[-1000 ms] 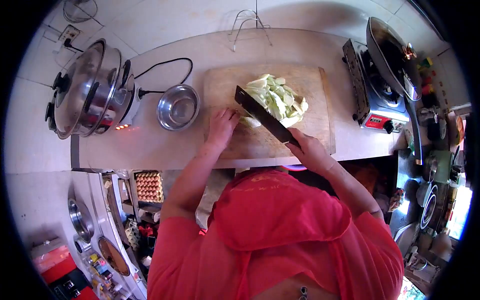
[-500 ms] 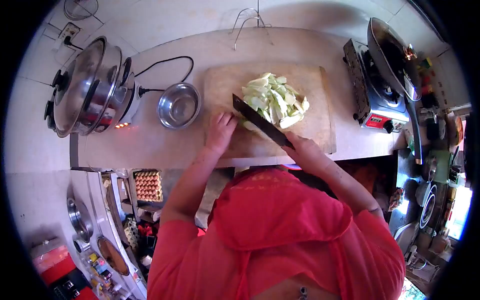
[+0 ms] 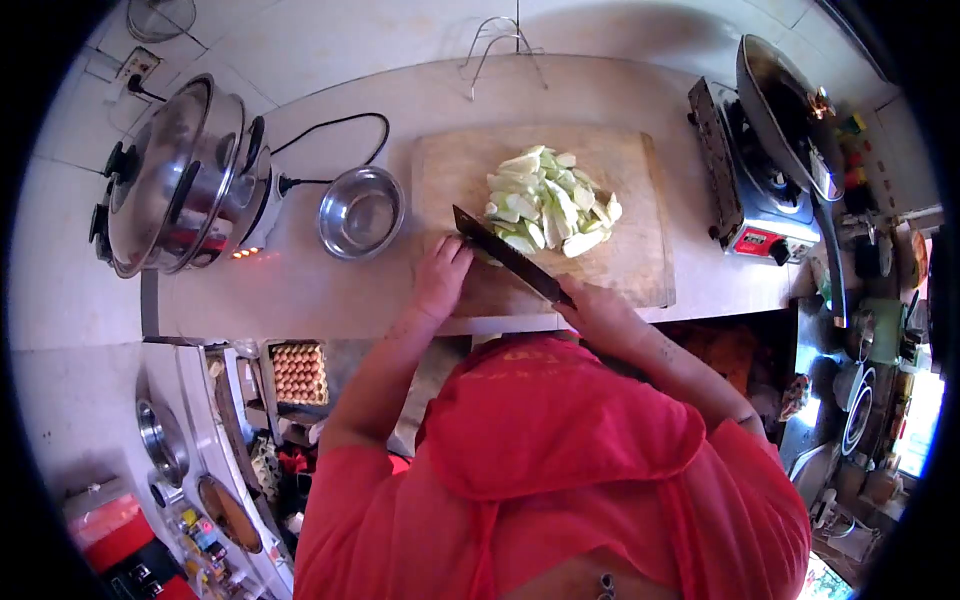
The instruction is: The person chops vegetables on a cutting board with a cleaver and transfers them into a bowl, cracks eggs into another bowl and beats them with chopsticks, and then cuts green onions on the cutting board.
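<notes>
My right hand (image 3: pixel 603 318) is wrapped round the handle of a dark-bladed kitchen knife (image 3: pixel 508 252). The blade slants up and left across the front of the wooden cutting board (image 3: pixel 640 240), its tip close to my left fingers. Curled fingers of my left hand (image 3: pixel 442 275) press down at the board's left front, against a pale green vegetable piece (image 3: pixel 487 259). Most of that piece is hidden by the blade and fingers. Just beyond the knife lies a heap of sliced pale green vegetable (image 3: pixel 552 203).
Left of the board stands a steel bowl (image 3: pixel 362 212), with a steel electric steamer (image 3: pixel 170 180) and its black cord beyond. A wire stand (image 3: pixel 500 55) is at the back. To the right, a wok (image 3: pixel 785 115) rests on a gas stove (image 3: pixel 745 190). Eggs (image 3: pixel 298 373) sit below the counter.
The knife and my right hand have shifted slightly left and towards me, bringing the blade nearer my left fingers. My left hand has barely moved.
</notes>
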`<state>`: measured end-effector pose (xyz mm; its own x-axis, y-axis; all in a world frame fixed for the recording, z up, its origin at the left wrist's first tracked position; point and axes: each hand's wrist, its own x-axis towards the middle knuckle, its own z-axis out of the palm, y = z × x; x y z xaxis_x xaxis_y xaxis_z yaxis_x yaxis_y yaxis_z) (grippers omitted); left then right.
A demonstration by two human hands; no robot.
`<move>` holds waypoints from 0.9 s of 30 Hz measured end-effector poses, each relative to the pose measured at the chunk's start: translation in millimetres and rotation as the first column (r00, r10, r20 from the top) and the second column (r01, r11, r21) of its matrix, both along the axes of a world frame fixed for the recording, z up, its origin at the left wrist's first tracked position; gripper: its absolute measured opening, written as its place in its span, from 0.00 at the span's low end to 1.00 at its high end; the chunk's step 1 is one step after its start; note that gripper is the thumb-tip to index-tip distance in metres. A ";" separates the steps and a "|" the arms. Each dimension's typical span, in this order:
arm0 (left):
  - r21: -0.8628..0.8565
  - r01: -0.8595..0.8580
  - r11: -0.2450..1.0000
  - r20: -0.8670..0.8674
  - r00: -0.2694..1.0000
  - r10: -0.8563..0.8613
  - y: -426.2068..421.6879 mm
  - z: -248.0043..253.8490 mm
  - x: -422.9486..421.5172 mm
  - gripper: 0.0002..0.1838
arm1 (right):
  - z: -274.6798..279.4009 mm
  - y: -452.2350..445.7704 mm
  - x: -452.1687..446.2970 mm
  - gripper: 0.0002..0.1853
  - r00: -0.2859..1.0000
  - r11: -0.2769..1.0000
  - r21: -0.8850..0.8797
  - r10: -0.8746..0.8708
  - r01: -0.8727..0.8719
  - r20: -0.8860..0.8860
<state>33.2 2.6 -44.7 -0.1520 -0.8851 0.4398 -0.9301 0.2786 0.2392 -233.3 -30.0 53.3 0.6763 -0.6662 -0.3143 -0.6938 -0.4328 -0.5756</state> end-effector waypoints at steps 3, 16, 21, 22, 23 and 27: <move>0.108 -0.075 0.991 -0.037 0.996 0.080 0.2 -1.4 -0.7 0.09 | -7.5 -4.0 -3.9 0.15 0.999 0.999 -0.038 0.020 -0.018 0.045; 0.176 -0.070 0.982 -0.051 0.996 0.080 -13.3 18.4 -15.3 0.14 | 0.1 -16.6 -19.1 0.15 0.983 0.997 -0.049 -0.048 0.058 0.176; 0.054 -0.047 0.997 -0.043 0.998 0.050 -9.2 1.1 -11.4 0.14 | 2.0 -15.0 -8.5 0.15 1.000 0.998 0.064 0.022 -0.022 0.007; 0.036 -0.044 0.998 -0.040 0.998 0.046 -8.1 0.2 -11.3 0.14 | 1.2 -15.0 -8.9 0.15 0.999 0.999 0.037 0.013 -0.015 0.034; 0.033 -0.036 0.999 -0.071 0.997 0.038 -7.9 -0.4 -11.0 0.14 | 0.8 -16.1 -9.3 0.15 0.998 1.000 0.008 0.008 -0.008 0.062; 0.025 -0.004 1.000 -0.136 0.991 0.007 -2.2 0.4 -9.9 0.13 | 7.4 -10.9 -6.8 0.15 0.999 1.000 0.002 -0.005 0.005 0.043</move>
<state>23.3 0.4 -44.3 -0.0872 -0.8964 0.4346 -0.8901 0.2660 0.3701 -240.1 -40.9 60.7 0.6859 -0.6690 -0.2863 -0.6707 -0.4287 -0.6053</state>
